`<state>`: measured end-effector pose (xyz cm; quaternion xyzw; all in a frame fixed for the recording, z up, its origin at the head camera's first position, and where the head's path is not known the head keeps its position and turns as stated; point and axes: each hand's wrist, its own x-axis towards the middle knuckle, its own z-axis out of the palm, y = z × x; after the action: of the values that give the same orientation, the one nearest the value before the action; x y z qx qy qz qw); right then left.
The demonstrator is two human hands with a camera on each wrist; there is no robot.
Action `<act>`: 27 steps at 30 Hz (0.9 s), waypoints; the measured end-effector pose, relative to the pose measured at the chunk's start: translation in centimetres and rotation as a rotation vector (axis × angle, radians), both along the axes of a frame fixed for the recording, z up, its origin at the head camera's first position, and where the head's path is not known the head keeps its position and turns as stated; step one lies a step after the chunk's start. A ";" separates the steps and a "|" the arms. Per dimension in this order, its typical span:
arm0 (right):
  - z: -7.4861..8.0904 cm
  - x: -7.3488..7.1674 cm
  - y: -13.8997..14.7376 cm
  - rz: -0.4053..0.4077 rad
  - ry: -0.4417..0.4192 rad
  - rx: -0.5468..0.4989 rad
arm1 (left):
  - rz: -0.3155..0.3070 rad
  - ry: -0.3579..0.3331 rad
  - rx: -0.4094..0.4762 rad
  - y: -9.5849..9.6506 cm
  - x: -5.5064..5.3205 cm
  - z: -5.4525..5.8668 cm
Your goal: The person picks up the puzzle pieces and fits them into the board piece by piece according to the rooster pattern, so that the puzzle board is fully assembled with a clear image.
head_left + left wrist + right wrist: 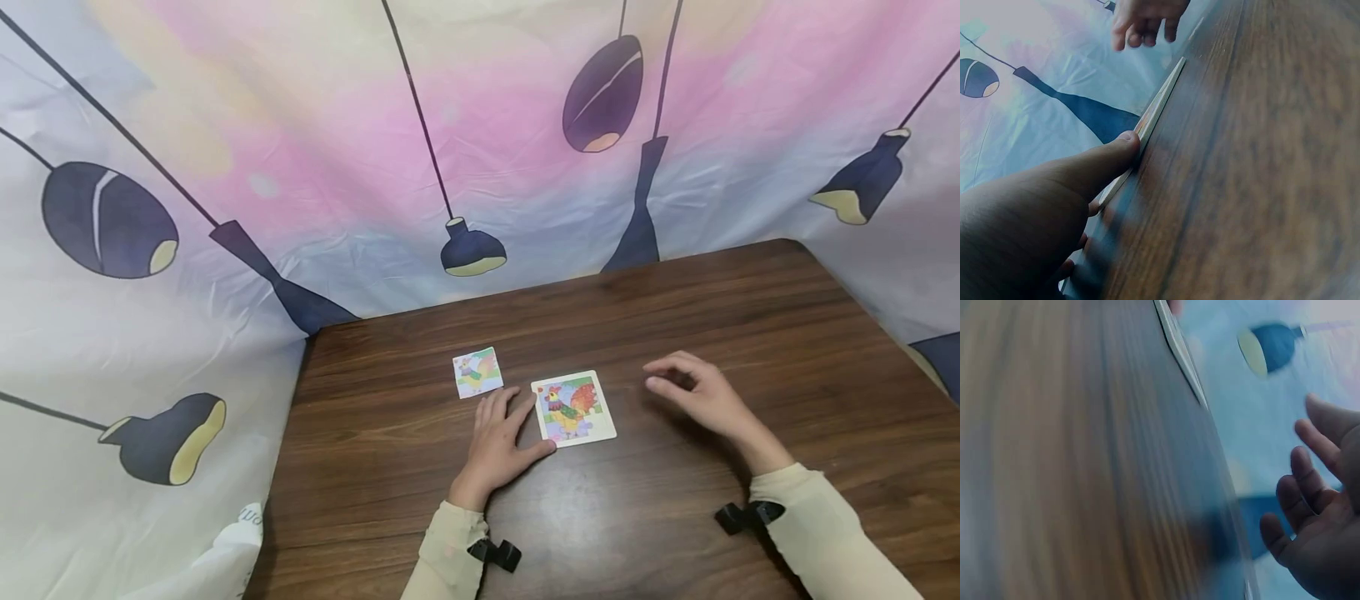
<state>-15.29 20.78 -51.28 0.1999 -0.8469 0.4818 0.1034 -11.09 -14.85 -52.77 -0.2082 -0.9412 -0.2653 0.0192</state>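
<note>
A square jigsaw puzzle board (576, 406) with a pale border and a colourful rooster picture lies flat on the wooden table. At its lower right, a pale patch shows inside the picture. My left hand (498, 446) rests at the board's left side, fingers spread, the thumb (1124, 145) touching its near edge. Just beyond those fingers lies a smaller rooster picture card (477, 372). To the right of the board my right hand (701, 393) hovers over the table, its fingers loosely bent and nothing in them.
The dark wood-grain table (637, 533) extends around the board on all sides. Behind it and to the sides hangs a cloth backdrop (315, 142) printed with lamps. Each sleeve bears a black wrist strap, one being the left strap (495, 553).
</note>
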 end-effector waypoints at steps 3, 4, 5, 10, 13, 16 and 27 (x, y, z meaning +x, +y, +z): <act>0.4 0.0 2.4 -0.085 -0.039 -0.026 | 0.005 0.001 -0.002 0.1 0.1 -0.1; 0.5 0.1 3.2 -0.112 -0.061 -0.030 | 0.006 0.000 -0.003 0.2 0.2 -0.2; 0.5 0.2 4.0 -0.139 -0.075 -0.028 | 0.006 -0.002 -0.002 0.3 0.3 -0.2; 0.1 0.5 7.1 -0.218 -0.133 0.023 | 0.003 -0.005 -0.001 0.5 0.5 -0.2; -0.3 0.2 8.0 -0.215 -0.146 0.061 | 0.002 -0.001 0.001 0.1 0.3 0.1; -0.7 0.3 8.9 -0.197 -0.161 0.090 | -0.003 -0.002 0.005 0.0 0.2 0.2; -0.9 0.6 11.0 -0.063 -0.154 0.260 | -0.003 -0.007 0.012 0.1 0.1 0.0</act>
<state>-14.69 31.79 -52.20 0.1474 -0.9133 0.3787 0.0267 -11.03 -14.79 -52.74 -0.2085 -0.9394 -0.2718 0.0169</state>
